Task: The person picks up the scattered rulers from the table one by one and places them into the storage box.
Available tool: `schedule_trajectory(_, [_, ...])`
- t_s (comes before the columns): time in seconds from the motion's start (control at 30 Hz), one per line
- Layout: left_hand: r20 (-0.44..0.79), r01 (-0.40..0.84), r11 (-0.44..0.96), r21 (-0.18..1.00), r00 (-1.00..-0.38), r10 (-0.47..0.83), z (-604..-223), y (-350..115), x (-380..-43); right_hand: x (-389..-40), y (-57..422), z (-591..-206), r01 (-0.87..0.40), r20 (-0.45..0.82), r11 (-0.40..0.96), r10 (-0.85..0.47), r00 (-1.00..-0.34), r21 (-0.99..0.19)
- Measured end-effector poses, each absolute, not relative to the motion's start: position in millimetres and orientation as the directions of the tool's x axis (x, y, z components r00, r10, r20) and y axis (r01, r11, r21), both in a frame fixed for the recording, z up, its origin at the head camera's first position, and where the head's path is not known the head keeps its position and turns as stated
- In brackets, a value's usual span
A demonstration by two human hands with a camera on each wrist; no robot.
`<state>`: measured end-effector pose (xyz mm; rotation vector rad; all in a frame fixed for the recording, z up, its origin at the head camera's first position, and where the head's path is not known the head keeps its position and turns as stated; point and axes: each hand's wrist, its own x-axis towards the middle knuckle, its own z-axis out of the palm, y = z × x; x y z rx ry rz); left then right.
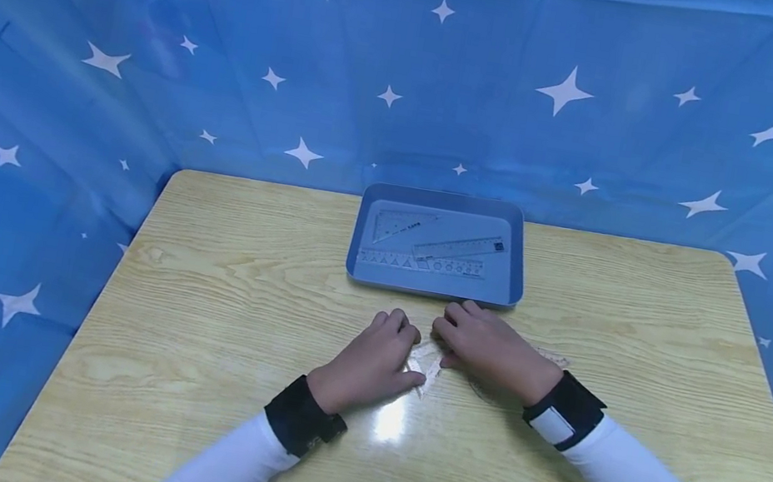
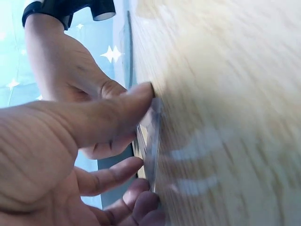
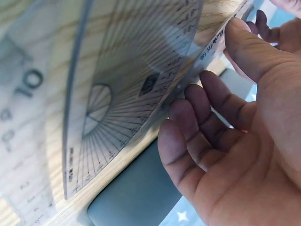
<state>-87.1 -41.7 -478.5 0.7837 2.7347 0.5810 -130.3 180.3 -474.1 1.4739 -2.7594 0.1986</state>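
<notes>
Head view: your left hand (image 1: 371,361) and right hand (image 1: 494,349) each pinch the clear set square (image 1: 433,368) between thumb and fingers, on your side of the tray (image 1: 432,285); contact with the table (image 1: 208,314) cannot be confirmed. Protractor (image 3: 136,99) noted beside your right hand.

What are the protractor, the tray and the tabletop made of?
Protractor: probably clear, glossy plastic; wood grain shows through it.
Tray: smooth blue plastic or painted metal; the plain, even colour leaves it open.
Tabletop: perhaps varnished wood or wood-look laminate; it has visible grain and a bright glare spot.
</notes>
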Motion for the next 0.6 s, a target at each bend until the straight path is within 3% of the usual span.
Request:
schedule_trajectory(0.23, [-0.139, 0.424, 0.821, 0.382, -0.852, 0.505, -476.1, -34.7, -82.4, -126.8, 173.9, -478.8, -0.806, 0.091, 0.584, -0.802, -0.591, -0.093])
schedule_trajectory(0.6, [-0.221, 0.228, 0.812, 0.537, -0.891, 0.397, -474.7, -26.3, -88.0, -125.2, 170.2, -479.9, -0.770, 0.055, 0.634, -0.768, -0.638, -0.073])
